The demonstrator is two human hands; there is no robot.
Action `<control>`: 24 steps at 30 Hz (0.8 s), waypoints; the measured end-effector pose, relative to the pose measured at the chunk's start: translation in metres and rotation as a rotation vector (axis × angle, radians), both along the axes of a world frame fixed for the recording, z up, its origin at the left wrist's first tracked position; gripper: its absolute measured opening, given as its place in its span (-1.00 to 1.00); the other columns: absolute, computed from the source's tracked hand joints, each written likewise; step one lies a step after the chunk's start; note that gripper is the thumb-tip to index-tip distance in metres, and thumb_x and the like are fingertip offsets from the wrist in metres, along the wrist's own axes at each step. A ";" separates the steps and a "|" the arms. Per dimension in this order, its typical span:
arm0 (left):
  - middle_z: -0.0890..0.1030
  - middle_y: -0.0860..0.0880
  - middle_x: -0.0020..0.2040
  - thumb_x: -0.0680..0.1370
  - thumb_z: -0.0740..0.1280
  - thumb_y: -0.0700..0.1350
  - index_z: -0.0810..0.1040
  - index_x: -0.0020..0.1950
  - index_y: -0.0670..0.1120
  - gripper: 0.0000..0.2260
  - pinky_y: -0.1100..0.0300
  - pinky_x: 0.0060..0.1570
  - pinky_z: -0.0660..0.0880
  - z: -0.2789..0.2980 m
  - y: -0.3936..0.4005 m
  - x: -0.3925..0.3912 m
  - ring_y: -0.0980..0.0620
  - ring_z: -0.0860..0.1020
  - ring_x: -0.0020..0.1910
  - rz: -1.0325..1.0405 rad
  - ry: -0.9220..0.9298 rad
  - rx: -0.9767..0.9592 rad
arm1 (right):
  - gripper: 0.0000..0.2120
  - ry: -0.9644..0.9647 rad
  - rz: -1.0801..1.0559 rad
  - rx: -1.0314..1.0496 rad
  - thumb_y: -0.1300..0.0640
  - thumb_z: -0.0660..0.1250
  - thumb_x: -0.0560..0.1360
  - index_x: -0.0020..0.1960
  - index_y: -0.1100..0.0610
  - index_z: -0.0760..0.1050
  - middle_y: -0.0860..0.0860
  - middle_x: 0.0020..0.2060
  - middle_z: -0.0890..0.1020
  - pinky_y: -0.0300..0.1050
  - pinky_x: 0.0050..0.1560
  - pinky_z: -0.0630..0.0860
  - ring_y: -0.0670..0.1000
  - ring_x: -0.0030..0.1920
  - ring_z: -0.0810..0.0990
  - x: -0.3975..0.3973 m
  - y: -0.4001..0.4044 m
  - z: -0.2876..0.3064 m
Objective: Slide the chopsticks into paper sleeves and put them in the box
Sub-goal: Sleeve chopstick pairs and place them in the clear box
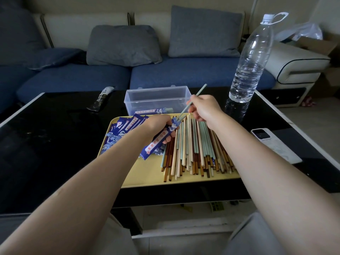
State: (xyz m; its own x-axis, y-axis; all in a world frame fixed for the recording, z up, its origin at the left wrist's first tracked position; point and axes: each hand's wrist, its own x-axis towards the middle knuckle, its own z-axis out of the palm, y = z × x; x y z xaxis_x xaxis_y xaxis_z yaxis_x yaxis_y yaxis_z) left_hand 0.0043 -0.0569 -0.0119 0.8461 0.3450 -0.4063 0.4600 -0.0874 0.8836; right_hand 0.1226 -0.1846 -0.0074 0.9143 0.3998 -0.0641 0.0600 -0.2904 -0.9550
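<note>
While the left hand (pixel 161 126) grips a blue paper sleeve (pixel 159 139) above the yellow tray (pixel 147 173), the right hand (pixel 204 107) pinches pale green chopsticks (pixel 195 96) at its mouth. Insertion is under way; next, presumably, push them fully home.

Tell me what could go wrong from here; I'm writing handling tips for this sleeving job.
The pale green chopsticks in the right hand have only their tips at the mouth of the blue printed paper sleeve gripped by the left hand; a skewed push might crumple or tear it. The tall clear plastic water bottle stands near that right arm and might topple.
</note>
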 end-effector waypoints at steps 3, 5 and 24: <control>0.55 -0.13 -0.39 0.61 0.11 -0.19 0.45 -0.10 -0.24 -0.81 0.18 -0.46 0.43 0.002 -0.002 0.000 0.01 0.45 -0.54 0.020 -0.006 0.008 | -0.58 0.107 0.215 -0.164 -0.20 0.22 0.62 0.17 0.15 0.53 0.08 -0.03 0.67 -0.19 -0.29 0.59 -0.02 -0.22 0.70 -0.006 0.001 0.000; 0.56 -0.12 -0.39 0.61 0.11 -0.20 0.46 -0.08 -0.24 -0.82 0.17 -0.43 0.43 0.003 -0.002 0.000 0.01 0.46 -0.52 0.042 0.004 0.014 | -0.59 0.134 0.189 -0.124 -0.20 0.23 0.62 0.25 0.11 0.41 0.12 0.02 0.66 -0.10 -0.21 0.67 0.04 -0.14 0.74 -0.008 0.003 0.000; 0.52 -0.06 -0.47 0.65 0.14 -0.21 0.47 -0.12 -0.22 -0.79 0.38 -0.66 0.35 0.014 0.014 0.011 0.04 0.45 -0.45 0.072 0.017 0.396 | -0.80 -0.012 0.151 -0.008 0.17 0.31 0.63 0.17 0.18 0.65 0.06 -0.06 0.70 -0.16 -0.17 0.68 0.00 -0.14 0.72 -0.013 0.027 -0.008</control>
